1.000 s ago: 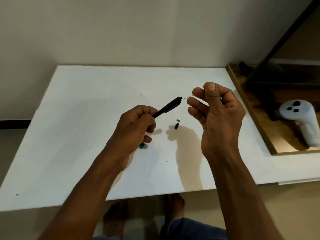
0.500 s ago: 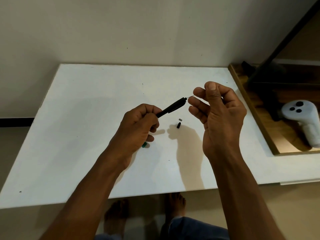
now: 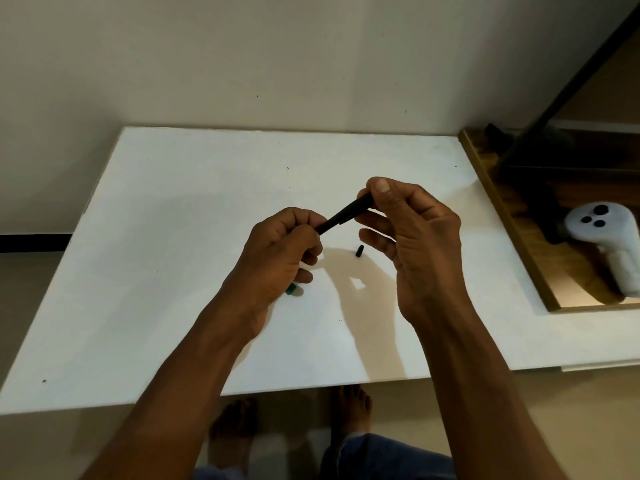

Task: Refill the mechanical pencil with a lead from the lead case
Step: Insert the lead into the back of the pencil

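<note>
My left hand [image 3: 278, 258] grips the lower part of a black mechanical pencil [image 3: 343, 216], which slants up to the right above the white table [image 3: 173, 237]. My right hand [image 3: 412, 244] pinches the pencil's upper end between thumb and forefinger. No lead shows; it is hidden by the fingers or inside the barrel. A small black cap [image 3: 359, 251] lies on the table below the right fingers. A small green piece [image 3: 291, 289], perhaps the lead case, peeks out from under my left hand.
A wooden tray [image 3: 498, 216] at the table's right edge holds a white controller [image 3: 609, 244] and a dark object. A wall rises just behind the table. My bare feet show below the table's near edge.
The thin lead that stuck out between the pencil's end and my right fingers is no longer visible. My right thumb and forefinger have closed onto the pencil's upper end.
</note>
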